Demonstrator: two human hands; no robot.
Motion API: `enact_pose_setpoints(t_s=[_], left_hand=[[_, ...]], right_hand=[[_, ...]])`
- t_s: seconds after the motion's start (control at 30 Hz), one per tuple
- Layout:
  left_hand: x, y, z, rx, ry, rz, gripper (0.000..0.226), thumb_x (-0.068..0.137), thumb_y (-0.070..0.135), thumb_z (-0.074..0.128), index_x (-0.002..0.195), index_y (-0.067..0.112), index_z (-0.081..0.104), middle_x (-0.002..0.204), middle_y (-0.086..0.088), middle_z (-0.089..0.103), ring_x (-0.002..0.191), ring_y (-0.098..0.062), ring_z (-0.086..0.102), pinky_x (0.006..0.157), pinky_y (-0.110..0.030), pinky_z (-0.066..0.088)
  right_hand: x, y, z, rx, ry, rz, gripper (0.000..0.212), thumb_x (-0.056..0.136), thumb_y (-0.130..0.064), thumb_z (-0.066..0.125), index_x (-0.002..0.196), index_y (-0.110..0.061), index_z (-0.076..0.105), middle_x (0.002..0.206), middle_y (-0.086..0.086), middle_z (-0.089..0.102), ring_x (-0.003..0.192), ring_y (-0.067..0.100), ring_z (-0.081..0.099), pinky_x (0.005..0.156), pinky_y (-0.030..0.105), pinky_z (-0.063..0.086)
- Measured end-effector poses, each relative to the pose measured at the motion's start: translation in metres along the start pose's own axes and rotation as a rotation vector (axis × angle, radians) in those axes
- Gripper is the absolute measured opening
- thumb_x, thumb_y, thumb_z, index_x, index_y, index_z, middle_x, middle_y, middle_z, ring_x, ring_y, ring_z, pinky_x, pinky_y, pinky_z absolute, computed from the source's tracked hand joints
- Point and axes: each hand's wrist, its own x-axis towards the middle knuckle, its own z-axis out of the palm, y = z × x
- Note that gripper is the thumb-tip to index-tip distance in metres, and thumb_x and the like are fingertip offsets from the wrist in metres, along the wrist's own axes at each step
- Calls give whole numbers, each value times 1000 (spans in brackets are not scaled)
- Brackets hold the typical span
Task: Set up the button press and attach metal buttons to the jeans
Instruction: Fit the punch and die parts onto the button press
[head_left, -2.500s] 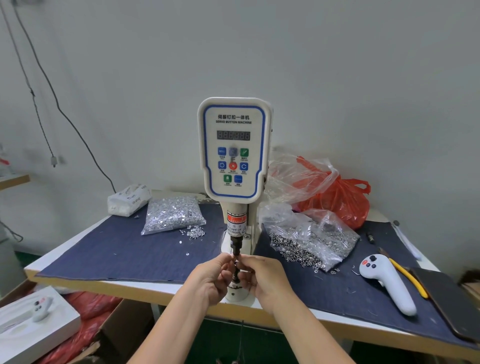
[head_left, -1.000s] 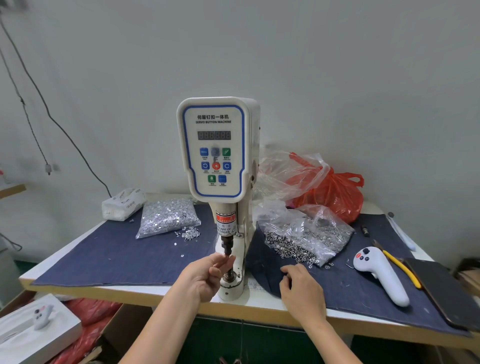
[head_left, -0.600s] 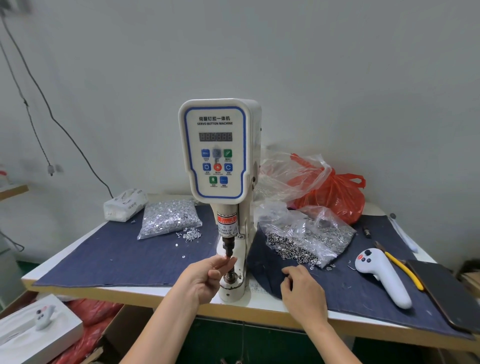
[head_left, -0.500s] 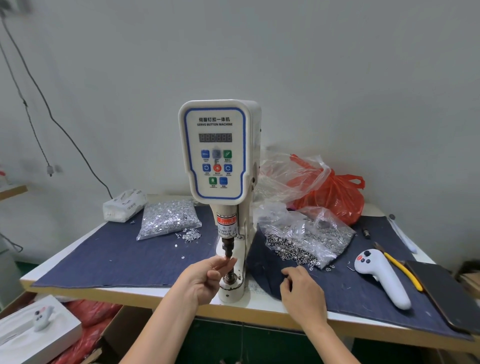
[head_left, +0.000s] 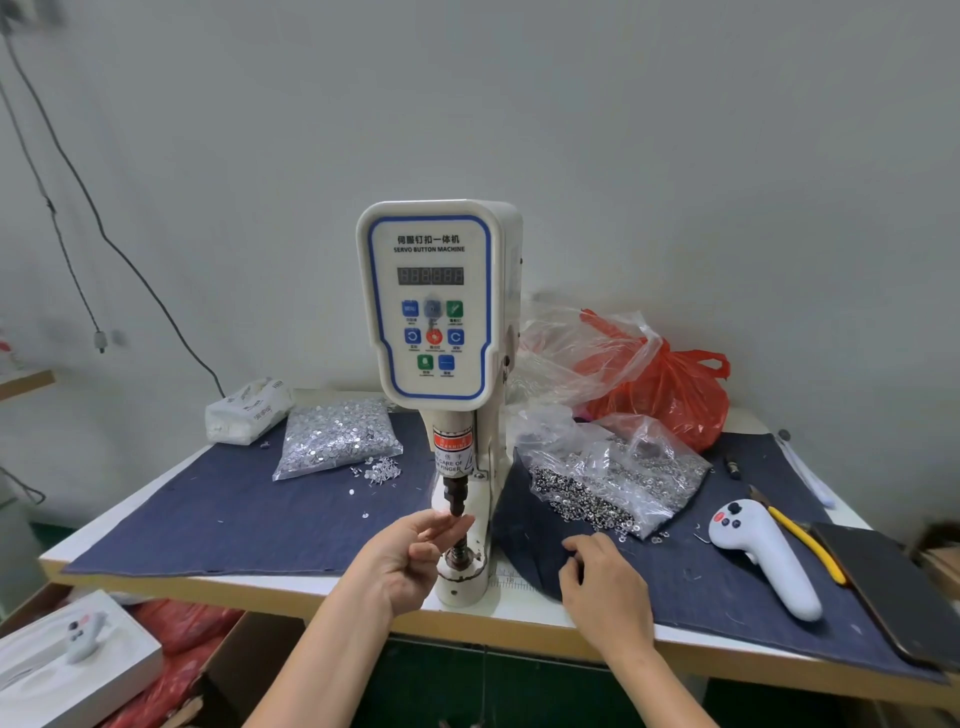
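Item: button press, white, upright at the front middle of the desk. Control panel faces the person. Upper punch hangs over the lower die on the round base, a gap between them for the cloth.

Item: left hand, raised beside the gap, fingertips bunched together just under the punch tip. Whether a small part is pinched there cannot be told; the placing suggests fitting or checking the punch.

Item: right hand, fingers curled down onto the fold of the jeans just right of the press base, apparently gripping the cloth edge, likely ready to draw it under the punch.

Item: jeans, dark blue denim, spread flat over the desk on both sides of the press; no part yet lies in the gap.

Item: bag of silver button caps, left of the press, some spilled loose beside it.

Item: open clear bag of metal rings, right of the press, near the right hand, presumably kept within easy reach.

Item: white handheld controller, lying on the denim at right; yellow-handled tool beside it.

Item: red plastic bag, at the back by the wall.

Stage, judged: setting-up; no button visibly attached.
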Motion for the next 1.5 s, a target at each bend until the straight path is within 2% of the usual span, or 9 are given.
enact_pose_setpoints(t_s=[0.2,0.27,0.4,0.6,0.9,1.1,1.5], left_hand=[[0,4,-2,-15,-2,0,12,86,3,59,76,0,55,84,-21,72,23,-3,33,23,-10,26],[0,5,-4,-44,-28,-22,6,86,3,59,83,-2,57,86,-22,71,23,-4,33,23,-10,27],[0,2,-3,-75,-70,-59,13,89,8,58,95,-3,59,83,-21,71,23,-4,35,23,-11,25],[0,-2,0,-67,-26,-63,17,89,14,61,83,-2,59,83,-18,73,23,-3,34,23,-10,24],[1,-8,0,-71,24,0,15,87,14,64,88,0,60,81,-14,74,24,-3,34,23,-10,24],[0,-4,-1,-67,-2,-17,19,88,16,63,94,-2,61,86,-16,74,25,-3,34,24,-11,26],[-1,-6,0,6,38,49,14,87,13,64,87,-1,61,84,-16,74,25,-3,33,24,-11,25]], right_hand=[[0,0,1,-8,0,4,28,95,-26,45,118,-27,59,114,-12,57,86,4,59,70,15,40],[0,0,1,-12,2,5,27,95,-26,45,118,-26,59,114,-12,57,87,4,59,71,15,40],[0,0,1,-15,5,6,27,95,-26,45,118,-26,59,114,-11,57,87,4,59,71,14,40],[-1,-1,0,-16,2,9,27,94,-25,45,117,-27,60,114,-12,56,88,5,59,70,16,38],[-1,0,0,-10,2,3,27,94,-26,46,117,-27,60,112,-13,56,86,2,57,69,13,36],[-1,1,1,-8,4,5,26,94,-25,47,116,-26,60,112,-12,57,85,3,57,68,13,36],[-1,0,1,-19,3,3,26,94,-26,46,116,-27,60,112,-11,57,88,5,59,70,14,37]])
